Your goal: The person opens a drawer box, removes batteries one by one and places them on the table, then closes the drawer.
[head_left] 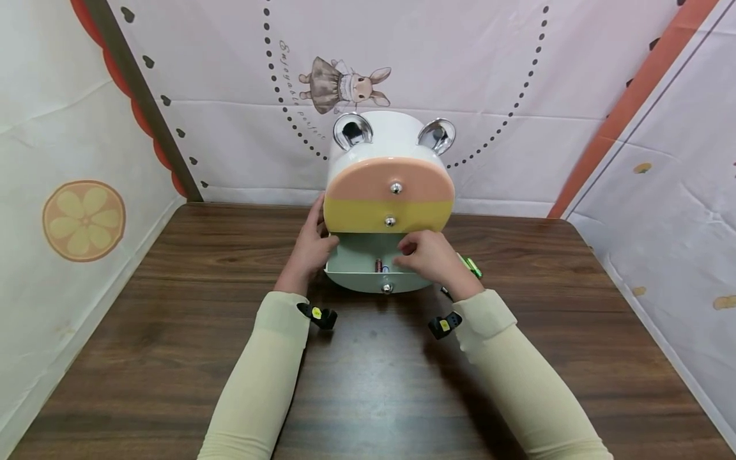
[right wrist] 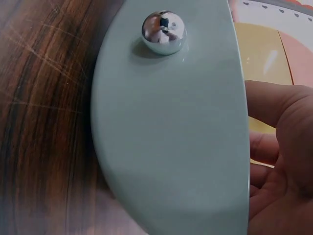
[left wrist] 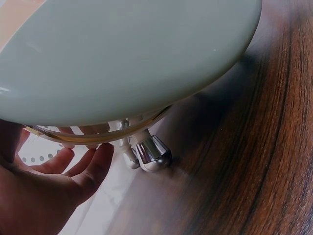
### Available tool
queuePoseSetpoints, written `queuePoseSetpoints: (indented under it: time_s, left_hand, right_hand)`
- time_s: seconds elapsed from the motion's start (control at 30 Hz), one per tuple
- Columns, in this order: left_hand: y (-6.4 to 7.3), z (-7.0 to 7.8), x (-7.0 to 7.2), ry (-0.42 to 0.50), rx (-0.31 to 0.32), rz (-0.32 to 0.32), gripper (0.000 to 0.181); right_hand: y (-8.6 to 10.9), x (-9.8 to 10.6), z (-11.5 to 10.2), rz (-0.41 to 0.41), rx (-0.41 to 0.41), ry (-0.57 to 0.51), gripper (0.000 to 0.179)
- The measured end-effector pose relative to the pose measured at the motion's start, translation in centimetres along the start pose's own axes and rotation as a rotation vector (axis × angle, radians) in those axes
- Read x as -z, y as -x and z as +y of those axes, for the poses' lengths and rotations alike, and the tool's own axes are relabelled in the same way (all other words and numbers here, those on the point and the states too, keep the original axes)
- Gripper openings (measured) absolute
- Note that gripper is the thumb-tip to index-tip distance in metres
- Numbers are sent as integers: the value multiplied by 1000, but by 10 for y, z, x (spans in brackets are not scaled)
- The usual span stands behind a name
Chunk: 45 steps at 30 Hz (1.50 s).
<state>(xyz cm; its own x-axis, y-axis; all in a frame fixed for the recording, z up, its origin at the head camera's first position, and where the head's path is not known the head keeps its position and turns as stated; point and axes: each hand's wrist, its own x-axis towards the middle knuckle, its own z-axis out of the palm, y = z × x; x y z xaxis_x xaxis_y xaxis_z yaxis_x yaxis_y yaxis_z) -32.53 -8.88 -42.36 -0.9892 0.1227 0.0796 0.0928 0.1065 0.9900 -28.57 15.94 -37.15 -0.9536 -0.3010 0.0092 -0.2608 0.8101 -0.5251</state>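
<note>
A round-fronted cabinet (head_left: 388, 182) stands with its pale green bottom drawer (head_left: 356, 252) pulled out. Inside the drawer are two small batteries, one reddish-brown battery (head_left: 378, 265) and one whitish battery (head_left: 386, 269). My left hand (head_left: 310, 246) rests against the cabinet's left side, fingers extended along it and thumb by the drawer's edge. Over the right part of the drawer, my right hand (head_left: 428, 255) has its fingers loosely bent, with nothing visible between thumb and forefinger. The drawer front (right wrist: 171, 117) hides its fingertips in the right wrist view.
Green batteries (head_left: 474, 267) lie on the wooden table (head_left: 368, 383) to the cabinet's right, partly behind my right hand. A small dark item (head_left: 445, 292) shows beside my right wrist. Shiny round ears (head_left: 352, 131) top the cabinet, and a printed cloth (head_left: 489, 76) hangs behind.
</note>
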Motion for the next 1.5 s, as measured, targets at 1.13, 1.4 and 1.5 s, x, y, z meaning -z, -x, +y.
queuePoseSetpoints:
  time_s: [1.13,1.4,1.5]
  left_hand:
    - [-1,1,-1,5,37,0,99]
    - [1,4,-1,14,40,-4,98]
    - [4,11,0,29,56,-13,98]
  right_hand:
    - [-35,-20,-13,-222,-34,68,20]
    - [-42,-24,-14,-242,-54,116,29]
    - [-43,-25,-16,-245,-49,129,32]
